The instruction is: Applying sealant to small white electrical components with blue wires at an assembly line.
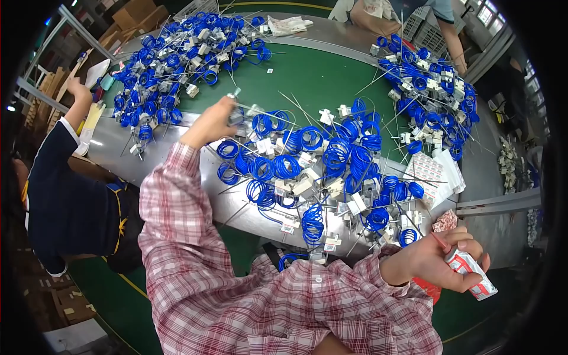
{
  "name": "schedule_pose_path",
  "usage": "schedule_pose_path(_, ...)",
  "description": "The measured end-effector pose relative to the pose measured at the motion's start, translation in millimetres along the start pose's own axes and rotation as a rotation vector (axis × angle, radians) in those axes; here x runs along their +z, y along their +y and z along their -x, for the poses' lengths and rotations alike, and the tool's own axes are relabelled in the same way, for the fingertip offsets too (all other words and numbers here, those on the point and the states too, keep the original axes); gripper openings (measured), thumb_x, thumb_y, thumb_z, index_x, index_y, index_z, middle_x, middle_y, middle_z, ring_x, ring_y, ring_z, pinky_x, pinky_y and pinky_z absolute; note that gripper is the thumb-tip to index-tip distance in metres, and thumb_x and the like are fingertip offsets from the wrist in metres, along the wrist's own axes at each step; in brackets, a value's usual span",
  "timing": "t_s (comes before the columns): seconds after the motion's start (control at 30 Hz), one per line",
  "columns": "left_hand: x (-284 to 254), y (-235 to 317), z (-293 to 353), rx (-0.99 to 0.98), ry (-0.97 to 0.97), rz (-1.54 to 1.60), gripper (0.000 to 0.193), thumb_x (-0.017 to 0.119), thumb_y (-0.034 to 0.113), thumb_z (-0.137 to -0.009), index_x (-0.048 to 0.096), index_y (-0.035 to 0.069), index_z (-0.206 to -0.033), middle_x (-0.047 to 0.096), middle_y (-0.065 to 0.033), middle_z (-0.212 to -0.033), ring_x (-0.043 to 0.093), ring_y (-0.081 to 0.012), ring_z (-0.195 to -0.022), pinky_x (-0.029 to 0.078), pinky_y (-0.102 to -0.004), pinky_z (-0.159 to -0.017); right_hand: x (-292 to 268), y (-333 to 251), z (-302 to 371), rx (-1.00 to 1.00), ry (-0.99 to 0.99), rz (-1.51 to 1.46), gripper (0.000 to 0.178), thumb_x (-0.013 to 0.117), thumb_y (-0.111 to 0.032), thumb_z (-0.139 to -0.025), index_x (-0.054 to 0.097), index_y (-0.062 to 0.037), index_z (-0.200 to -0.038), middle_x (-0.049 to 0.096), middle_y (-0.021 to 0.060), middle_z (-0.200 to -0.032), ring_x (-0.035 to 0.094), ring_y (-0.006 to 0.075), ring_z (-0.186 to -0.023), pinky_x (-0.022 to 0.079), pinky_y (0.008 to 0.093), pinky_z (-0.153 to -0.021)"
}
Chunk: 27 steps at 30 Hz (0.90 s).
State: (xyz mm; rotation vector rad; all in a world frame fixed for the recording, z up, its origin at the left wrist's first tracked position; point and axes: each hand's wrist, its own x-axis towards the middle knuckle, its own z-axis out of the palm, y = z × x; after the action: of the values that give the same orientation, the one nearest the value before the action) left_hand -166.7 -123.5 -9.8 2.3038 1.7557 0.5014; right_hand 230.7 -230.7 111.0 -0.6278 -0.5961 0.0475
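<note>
My left hand [212, 123] reaches over the far left of the middle pile, fingers closed on a small grey-and-white thermostat [237, 113]. Part of that piece is hidden by the fingers. Under and beside it spreads a pile of thermostats [310, 139] with white bodies, blue coiled tubes and thin metal probes. Off the pile's right end, near my body, my right hand [447, 260] is closed round a folded red-and-white sheet of labels [475, 277]. Another label sheet [427, 177], printed in red, lies flat at the right of the pile.
More blue-coiled thermostats are heaped at the far left [177, 65] and right [435, 89] of the green belt [296, 70]. A metal ledge [228, 201] runs along the near side. One co-worker [74, 195] stands at left; another person's arm [452, 44] shows across the table.
</note>
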Motion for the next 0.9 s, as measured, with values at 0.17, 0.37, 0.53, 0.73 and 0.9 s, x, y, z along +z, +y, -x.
schedule_pose_path(0.17,-52.5,15.0,36.1,-0.194,0.275,0.174,0.03,0.064,0.013,-0.073,0.042,0.003,-0.091,0.054,-0.0137,-0.09,0.057,-0.024,-0.068,0.045,-0.0301,-0.055,-4.9,0.9,-0.3,0.048,-0.03,-0.055,0.035,0.034,-0.038,-0.087,0.038,-0.0053,-0.097,0.039,0.0048,-0.056,0.024,0.0096,-0.036,0.022,0.0213,-0.041)
schedule_pose_path(0.37,-108.7,36.1,79.1,-0.262,0.661,0.71,0.028,0.061,0.004,-0.076,0.043,0.006,-0.098,0.05,-0.0084,-0.093,0.054,-0.013,-0.068,0.046,-0.0219,-0.059,-9.6,1.2,-1.5,0.05,-0.034,-0.082,0.033,0.033,-0.036,-0.086,0.04,-0.0049,-0.096,0.04,0.0051,-0.056,0.025,0.0105,-0.035,0.022,0.0229,-0.041)
schedule_pose_path(0.53,-142.2,64.7,136.3,0.071,1.147,0.828,0.036,0.055,0.004,-0.079,0.041,-0.001,-0.111,0.048,-0.0199,-0.113,0.055,-0.0219,-0.096,0.047,-0.026,-0.081,-10.7,-2.1,-3.4,0.039,-0.016,-0.066,0.033,0.034,-0.037,-0.086,0.041,-0.0063,-0.096,0.04,0.005,-0.057,0.025,0.0115,-0.035,0.023,0.0249,-0.043)
schedule_pose_path(0.73,-153.7,69.1,208.2,0.654,1.093,1.601,0.051,0.06,0.022,-0.079,0.04,-0.006,-0.117,0.043,-0.0254,-0.118,0.04,-0.0301,-0.115,0.037,-0.0403,-0.095,-15.9,-5.4,-8.5,0.063,-0.03,-0.236,0.032,0.04,-0.034,-0.081,0.046,-0.0047,-0.091,0.039,0.0081,-0.056,0.028,0.015,-0.037,0.022,0.0246,-0.039)
schedule_pose_path(0.9,-109.1,8.7,223.3,-0.254,1.038,1.1,0.039,0.057,0.014,-0.075,0.048,0.001,-0.11,0.051,-0.0132,-0.107,0.051,-0.0217,-0.095,0.044,-0.033,-0.083,-15.7,-10.5,-10.4,0.065,0.017,-0.191,0.031,0.04,-0.033,-0.08,0.045,-0.0041,-0.09,0.04,0.0083,-0.057,0.028,0.0152,-0.038,0.021,0.025,-0.039)
